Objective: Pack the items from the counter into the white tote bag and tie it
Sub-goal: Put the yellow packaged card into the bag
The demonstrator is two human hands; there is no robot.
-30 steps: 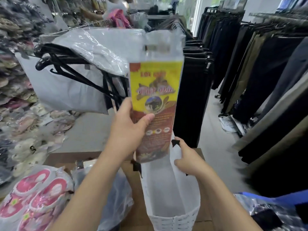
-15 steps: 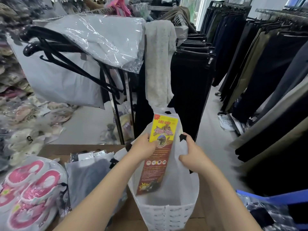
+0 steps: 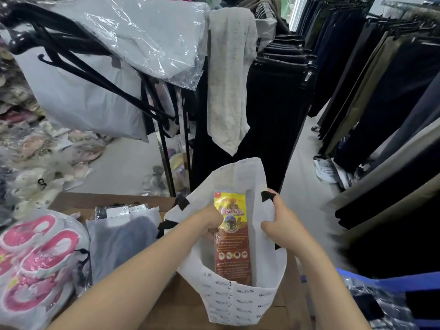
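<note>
The white tote bag (image 3: 240,303) stands open on the brown counter (image 3: 176,306), with black handle tabs at its rim. A tall yellow and red printed packet (image 3: 232,236) is upright inside it. My left hand (image 3: 209,223) is inside the bag's mouth, gripping the packet near its upper left edge. My right hand (image 3: 278,222) pinches the bag's right rim and holds it open. Left of the bag lies a clear-wrapped dark garment (image 3: 123,239), and further left a plastic pack of pink slippers (image 3: 35,263).
A clothes rack with black hangers, plastic-covered grey garments (image 3: 133,36) and a white cloth (image 3: 228,77) stands just behind the counter. Dark trousers (image 3: 381,96) hang in rows on the right. A blue bin edge (image 3: 390,282) with a checked garment is at the lower right.
My left hand has lowered the packet from high above the bag down into it. The bag's mouth is wider, and my right hand has stayed on the rim.
</note>
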